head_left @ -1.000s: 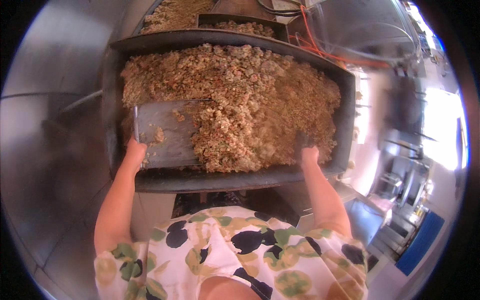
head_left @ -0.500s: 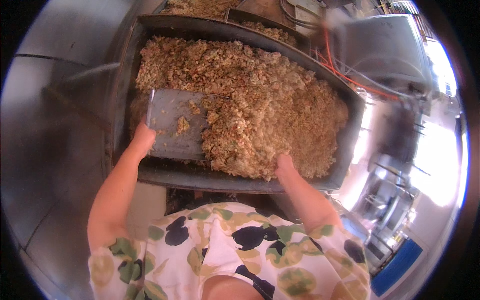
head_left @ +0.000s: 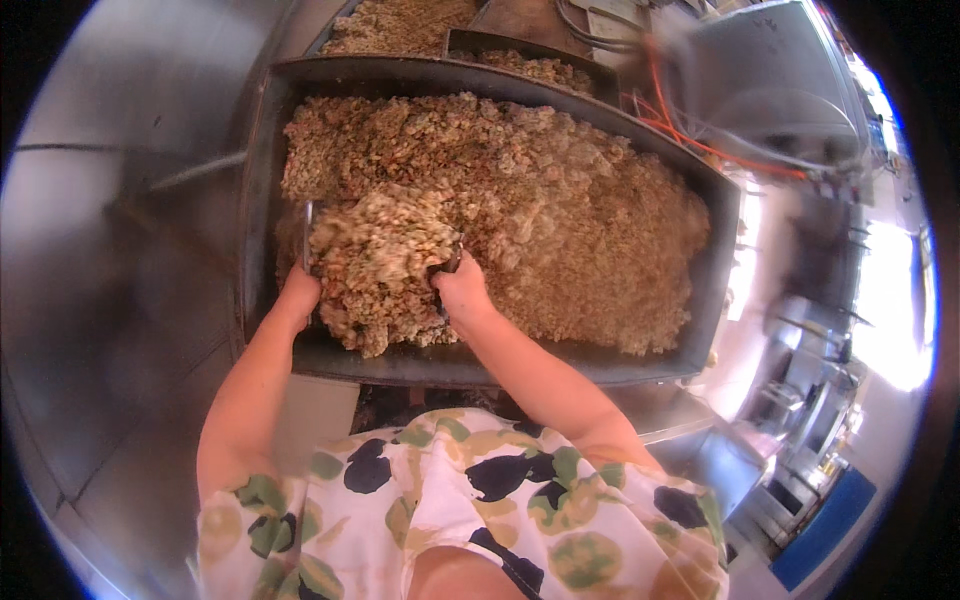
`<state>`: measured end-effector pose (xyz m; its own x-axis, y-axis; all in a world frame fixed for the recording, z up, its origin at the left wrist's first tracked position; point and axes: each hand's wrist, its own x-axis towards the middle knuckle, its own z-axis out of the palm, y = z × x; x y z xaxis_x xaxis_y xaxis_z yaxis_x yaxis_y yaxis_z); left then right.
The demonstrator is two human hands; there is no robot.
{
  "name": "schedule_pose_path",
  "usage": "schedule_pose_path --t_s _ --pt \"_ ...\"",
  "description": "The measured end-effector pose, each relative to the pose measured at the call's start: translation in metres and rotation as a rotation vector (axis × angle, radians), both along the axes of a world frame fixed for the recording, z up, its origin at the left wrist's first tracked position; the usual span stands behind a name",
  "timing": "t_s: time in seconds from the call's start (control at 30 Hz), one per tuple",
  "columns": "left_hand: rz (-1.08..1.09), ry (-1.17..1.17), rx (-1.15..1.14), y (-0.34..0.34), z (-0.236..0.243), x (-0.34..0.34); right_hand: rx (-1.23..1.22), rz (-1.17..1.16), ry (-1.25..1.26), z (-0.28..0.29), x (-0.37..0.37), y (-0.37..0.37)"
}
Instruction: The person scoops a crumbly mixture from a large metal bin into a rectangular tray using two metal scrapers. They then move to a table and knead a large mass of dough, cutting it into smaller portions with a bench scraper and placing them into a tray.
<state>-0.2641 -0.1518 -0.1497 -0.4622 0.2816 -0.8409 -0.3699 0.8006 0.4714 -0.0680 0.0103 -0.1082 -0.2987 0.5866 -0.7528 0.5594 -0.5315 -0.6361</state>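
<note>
A wide dark metal tub [head_left: 717, 250] holds a crumbly, flaky beige mixture [head_left: 570, 230]. My left hand [head_left: 298, 294] is closed on the upright side of a metal scoop tray [head_left: 308, 225] at the tub's left. A blurred mound of mixture [head_left: 375, 255] covers the tray's floor. My right hand [head_left: 459, 292] is closed on a dark tool [head_left: 446, 266] pressed against the right of that mound; its shape is mostly hidden.
Two smaller trays of similar mixture [head_left: 395, 28] [head_left: 525, 66] sit behind the tub. At the upper right are an orange hose [head_left: 750, 162] and a steel unit [head_left: 765, 55]. Steel equipment [head_left: 800, 400] and a blue panel [head_left: 820, 530] stand at the right.
My right hand has swept left toward my left hand with the dark tool. The scoop tray's bare surface is now covered by a heap of mixture.
</note>
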Motion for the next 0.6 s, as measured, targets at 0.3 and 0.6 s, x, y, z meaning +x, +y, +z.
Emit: schedule_pose_path --t_s 0.3,0.6 --pt "-0.042 -0.015 0.077 -0.004 -0.006 -0.006 0.949 -0.137 -0.561 0.058 0.191 0.213" --pt "0.009 -0.005 0.034 -0.008 -0.023 -0.012 0.652 -0.169 -0.426 0.018 0.209 0.275"
